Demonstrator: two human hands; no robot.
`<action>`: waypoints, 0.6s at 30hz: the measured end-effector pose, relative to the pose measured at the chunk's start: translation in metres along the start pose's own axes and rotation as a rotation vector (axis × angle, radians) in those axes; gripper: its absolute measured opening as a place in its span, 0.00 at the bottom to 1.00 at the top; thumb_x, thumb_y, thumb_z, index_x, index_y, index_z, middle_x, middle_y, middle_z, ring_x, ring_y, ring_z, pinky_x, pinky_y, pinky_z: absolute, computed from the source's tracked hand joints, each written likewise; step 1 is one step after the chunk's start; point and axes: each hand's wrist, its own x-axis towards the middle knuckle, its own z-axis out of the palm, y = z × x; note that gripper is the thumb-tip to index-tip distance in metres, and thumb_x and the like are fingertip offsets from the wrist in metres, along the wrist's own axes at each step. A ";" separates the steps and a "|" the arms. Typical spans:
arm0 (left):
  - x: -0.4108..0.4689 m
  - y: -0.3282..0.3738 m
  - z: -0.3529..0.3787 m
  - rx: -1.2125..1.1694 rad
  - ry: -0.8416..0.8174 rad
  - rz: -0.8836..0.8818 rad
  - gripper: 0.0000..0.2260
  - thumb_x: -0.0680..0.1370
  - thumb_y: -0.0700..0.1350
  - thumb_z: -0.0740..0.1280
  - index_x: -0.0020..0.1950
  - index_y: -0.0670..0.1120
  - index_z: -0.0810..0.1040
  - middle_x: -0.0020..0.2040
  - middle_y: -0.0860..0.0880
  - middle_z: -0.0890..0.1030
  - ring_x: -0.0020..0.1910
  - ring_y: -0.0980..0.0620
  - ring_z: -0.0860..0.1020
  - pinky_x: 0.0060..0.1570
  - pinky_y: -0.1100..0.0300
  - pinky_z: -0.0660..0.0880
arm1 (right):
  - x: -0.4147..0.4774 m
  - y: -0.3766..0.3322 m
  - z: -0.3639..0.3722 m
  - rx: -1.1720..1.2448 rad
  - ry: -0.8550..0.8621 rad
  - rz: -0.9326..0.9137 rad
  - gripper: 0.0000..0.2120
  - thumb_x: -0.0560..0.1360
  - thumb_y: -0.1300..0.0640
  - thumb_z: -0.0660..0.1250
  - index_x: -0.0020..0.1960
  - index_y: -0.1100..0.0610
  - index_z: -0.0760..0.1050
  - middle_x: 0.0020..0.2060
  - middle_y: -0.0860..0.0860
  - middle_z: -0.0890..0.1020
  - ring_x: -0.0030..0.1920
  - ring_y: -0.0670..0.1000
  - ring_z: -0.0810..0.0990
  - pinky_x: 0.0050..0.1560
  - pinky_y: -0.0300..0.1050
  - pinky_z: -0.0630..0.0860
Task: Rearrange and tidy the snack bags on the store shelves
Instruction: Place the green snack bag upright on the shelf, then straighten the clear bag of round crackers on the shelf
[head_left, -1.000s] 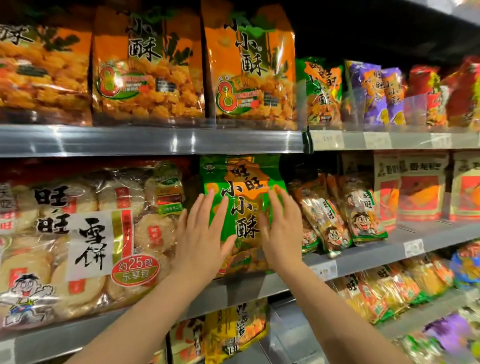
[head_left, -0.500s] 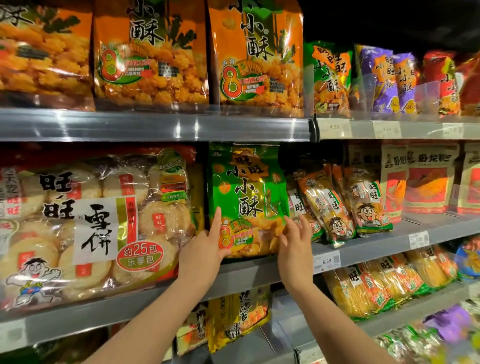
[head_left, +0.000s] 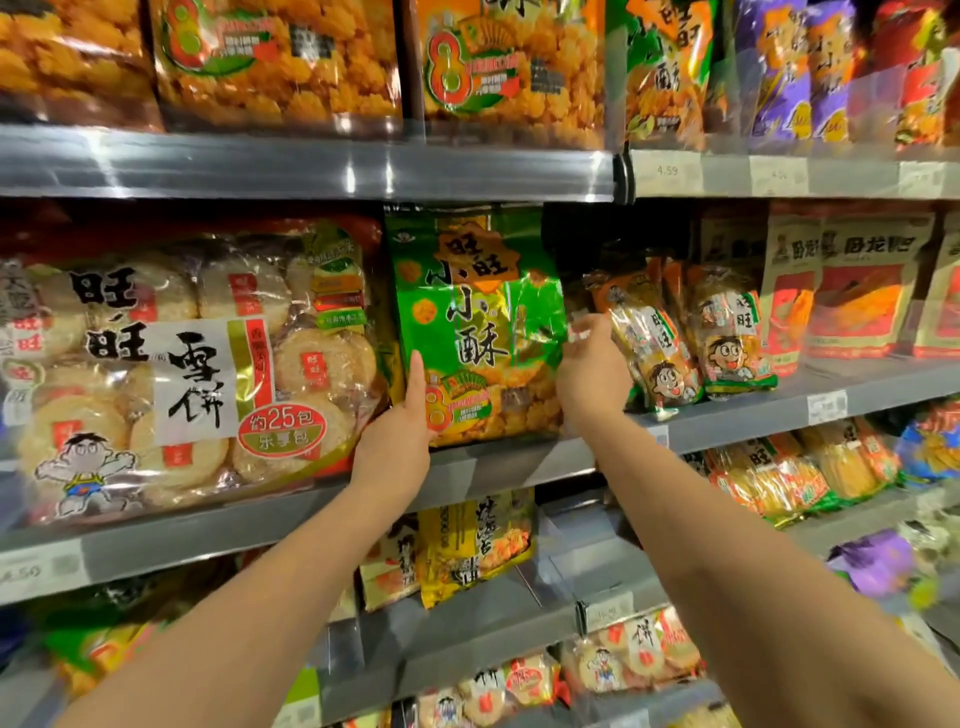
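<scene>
Store shelving, top row cut off. Green snack bag (head_left: 478, 322) upright at middle shelf (head_left: 511, 462) front edge. My left hand (head_left: 393, 444) grips its lower left side, thumb on front, fingers hidden behind. My right hand (head_left: 589, 371) curls round right edge, fingertips blurred.

price label "4.59" (head_left: 667, 170): upper right | white label (head_left: 827, 407): mid right | blurred label (head_left: 39, 571): lower left
</scene>
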 end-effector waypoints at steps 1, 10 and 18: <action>-0.001 0.000 0.000 0.007 -0.003 0.008 0.43 0.78 0.41 0.64 0.73 0.49 0.28 0.36 0.48 0.77 0.32 0.51 0.76 0.37 0.54 0.79 | 0.001 0.003 -0.002 0.063 0.016 0.046 0.17 0.75 0.70 0.57 0.61 0.55 0.66 0.47 0.52 0.78 0.41 0.55 0.76 0.32 0.43 0.67; -0.018 0.005 -0.003 -0.077 0.026 0.054 0.36 0.79 0.47 0.62 0.77 0.50 0.40 0.56 0.42 0.75 0.51 0.45 0.76 0.50 0.52 0.76 | -0.022 0.011 0.005 0.069 0.110 -0.232 0.06 0.77 0.62 0.59 0.53 0.57 0.71 0.41 0.49 0.75 0.45 0.55 0.76 0.49 0.53 0.72; -0.037 -0.009 -0.049 -0.121 0.215 0.032 0.22 0.79 0.49 0.61 0.71 0.46 0.63 0.62 0.44 0.74 0.58 0.45 0.75 0.52 0.54 0.74 | -0.073 -0.042 0.046 0.135 -0.111 -0.467 0.09 0.79 0.56 0.56 0.58 0.55 0.70 0.41 0.50 0.79 0.40 0.54 0.78 0.41 0.49 0.74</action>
